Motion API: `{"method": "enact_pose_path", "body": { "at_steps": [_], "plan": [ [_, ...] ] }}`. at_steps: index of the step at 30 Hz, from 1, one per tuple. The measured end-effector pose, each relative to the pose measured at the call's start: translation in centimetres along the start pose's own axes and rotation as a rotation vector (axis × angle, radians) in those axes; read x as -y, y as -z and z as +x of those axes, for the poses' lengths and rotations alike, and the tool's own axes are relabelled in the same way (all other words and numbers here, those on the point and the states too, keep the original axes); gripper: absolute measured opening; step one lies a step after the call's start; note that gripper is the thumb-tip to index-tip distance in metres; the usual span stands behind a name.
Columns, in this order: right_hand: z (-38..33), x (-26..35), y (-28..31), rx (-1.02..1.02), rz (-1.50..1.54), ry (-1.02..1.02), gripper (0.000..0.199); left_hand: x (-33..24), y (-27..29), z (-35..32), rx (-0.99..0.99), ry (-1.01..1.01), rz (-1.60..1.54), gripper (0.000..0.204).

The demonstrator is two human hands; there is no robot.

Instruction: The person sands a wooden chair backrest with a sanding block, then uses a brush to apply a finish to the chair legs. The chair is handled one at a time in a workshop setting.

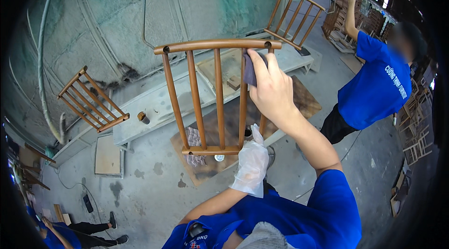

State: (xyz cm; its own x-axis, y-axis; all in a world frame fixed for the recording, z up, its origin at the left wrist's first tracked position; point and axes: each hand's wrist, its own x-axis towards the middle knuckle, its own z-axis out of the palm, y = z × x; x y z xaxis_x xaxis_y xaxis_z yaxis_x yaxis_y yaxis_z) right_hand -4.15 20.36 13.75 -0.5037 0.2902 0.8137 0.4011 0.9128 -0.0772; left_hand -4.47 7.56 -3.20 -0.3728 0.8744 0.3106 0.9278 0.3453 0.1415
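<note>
A brown wooden chair back with several upright spindles hangs or is held up in front of me. My left hand, in a whitish translucent glove, grips its lower right corner, with the fingers partly hidden behind the wood. My bare right hand presses a dark purple-grey cloth round a right-hand spindle, just under the curved top rail. Two dark round holes show near the ends of that rail.
A long pale bench stands behind, with a brown board nearer. Other chair backs are at left and upper right. A person in blue stands at right with one arm raised; another person is at lower left.
</note>
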Motion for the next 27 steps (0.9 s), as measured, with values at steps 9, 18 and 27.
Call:
{"method": "enact_pose_path", "body": {
  "at_steps": [9, 18, 27],
  "plan": [
    [0.2, -1.1, -0.3, 0.050, 0.103, -0.100, 0.066, -0.4, -0.6, 1.1, -0.039, -0.062, 0.108, 0.076],
    [0.2, 0.3, 0.9, 0.041, 0.132, -0.148, 0.059, -0.6, 0.0, -0.1, 0.003, -0.036, 0.147, 0.070],
    [-0.1, 2.1, 1.9, 0.023, 0.165, -0.195, 0.057, -0.6, 1.1, -2.1, -0.023, -0.024, 0.098, 0.070]
  ]
}}
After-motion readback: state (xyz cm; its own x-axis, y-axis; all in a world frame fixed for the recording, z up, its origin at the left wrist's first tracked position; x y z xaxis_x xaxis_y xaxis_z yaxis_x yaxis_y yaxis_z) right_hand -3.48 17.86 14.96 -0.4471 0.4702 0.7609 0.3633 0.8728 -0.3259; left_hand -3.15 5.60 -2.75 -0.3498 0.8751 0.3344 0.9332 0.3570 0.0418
